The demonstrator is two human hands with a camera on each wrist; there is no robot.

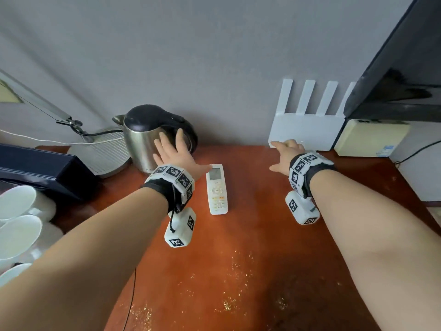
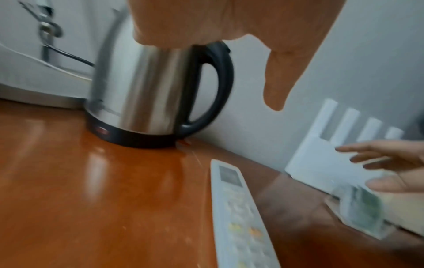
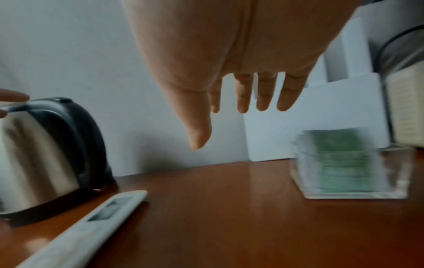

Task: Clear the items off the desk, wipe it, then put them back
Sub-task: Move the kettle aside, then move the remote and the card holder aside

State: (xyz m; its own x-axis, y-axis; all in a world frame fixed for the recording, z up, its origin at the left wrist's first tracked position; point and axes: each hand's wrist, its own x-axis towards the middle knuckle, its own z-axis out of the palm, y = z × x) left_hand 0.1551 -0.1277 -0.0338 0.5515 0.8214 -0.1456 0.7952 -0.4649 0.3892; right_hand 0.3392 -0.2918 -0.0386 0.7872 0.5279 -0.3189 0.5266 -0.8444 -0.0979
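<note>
left hand point(image 1: 175, 154): fingers spread, holding nothing, at the kettle point(image 1: 143, 142) handle side; contact unclear
right hand point(image 1: 285, 155): fingers straight, empty, above clear box point(image 3: 348, 165) right of kettle
remote point(image 1: 216, 188): flat on desk point(image 1: 238, 271), just right of kettle
router point(image 1: 307, 132): against wall, well right of kettle
desk: gold specks on front part

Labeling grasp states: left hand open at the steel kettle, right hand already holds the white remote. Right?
Not quite. The right hand holds nothing: the right wrist view shows straight, spread fingers above the desk, apart from the long white remote control. The left hand is open at the stainless-steel kettle.
</note>
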